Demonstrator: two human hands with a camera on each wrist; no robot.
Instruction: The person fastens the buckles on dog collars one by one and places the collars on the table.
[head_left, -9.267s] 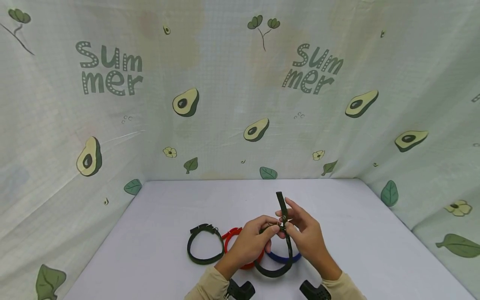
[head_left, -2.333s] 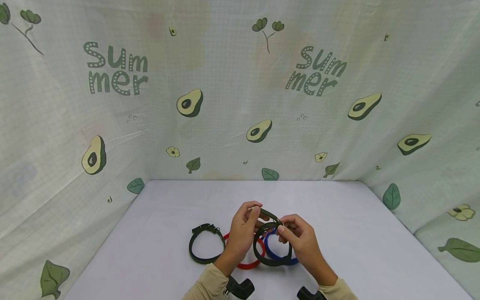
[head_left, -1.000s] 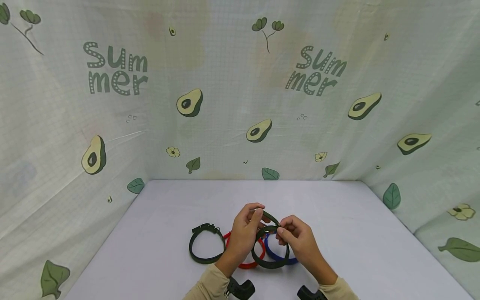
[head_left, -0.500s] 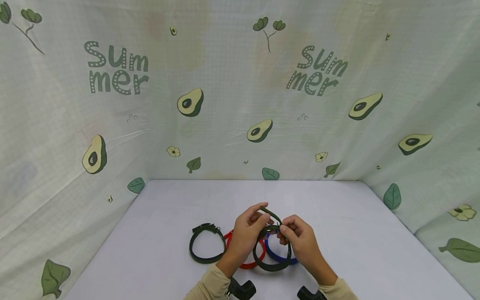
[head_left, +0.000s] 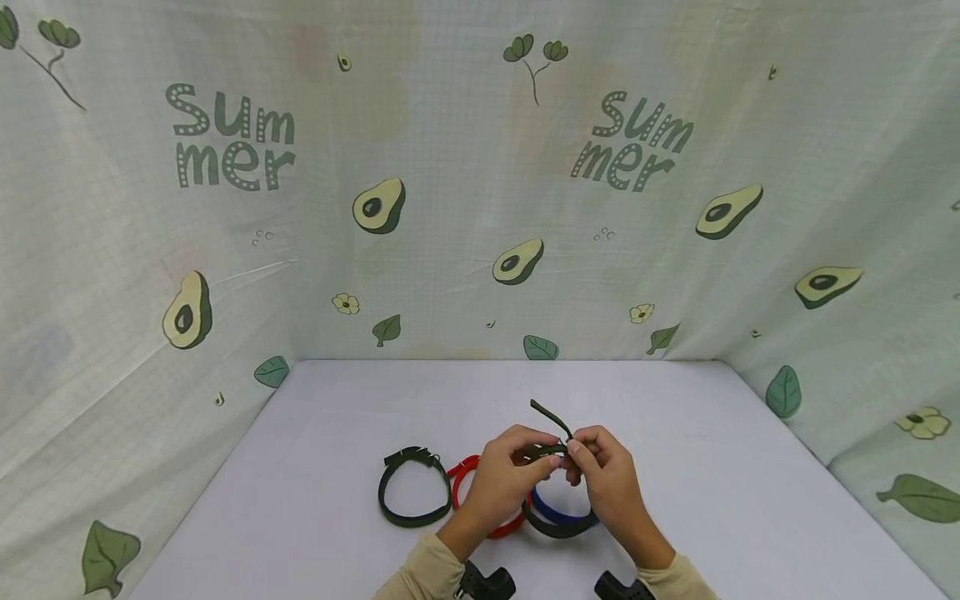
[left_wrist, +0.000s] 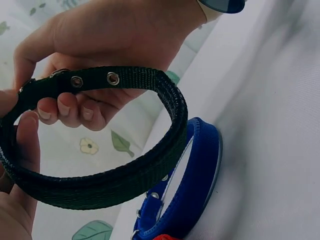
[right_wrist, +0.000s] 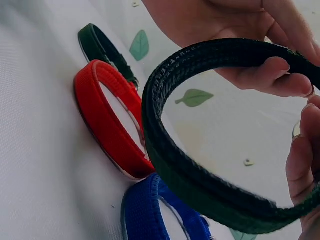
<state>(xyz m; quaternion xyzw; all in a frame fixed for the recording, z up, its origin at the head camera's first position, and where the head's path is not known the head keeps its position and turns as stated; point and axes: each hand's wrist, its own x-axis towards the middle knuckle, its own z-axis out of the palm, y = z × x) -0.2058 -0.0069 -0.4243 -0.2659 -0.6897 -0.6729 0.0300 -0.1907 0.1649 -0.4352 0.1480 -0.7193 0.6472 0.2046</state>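
White table (head_left: 315,467) bearing a second dark green collar (head_left: 411,494), red collar (head_left: 480,500) and blue collar (head_left: 561,513); above these, left hand (head_left: 504,482) and right hand (head_left: 606,473) both pinch the looped dark green collar (left_wrist: 125,170) near its buckle

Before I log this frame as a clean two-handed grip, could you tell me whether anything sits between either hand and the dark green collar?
Nothing visible does. The left hand and the right hand both pinch the dark green collar directly near its buckle. The blue collar and red collar lie on the table below the held loop.
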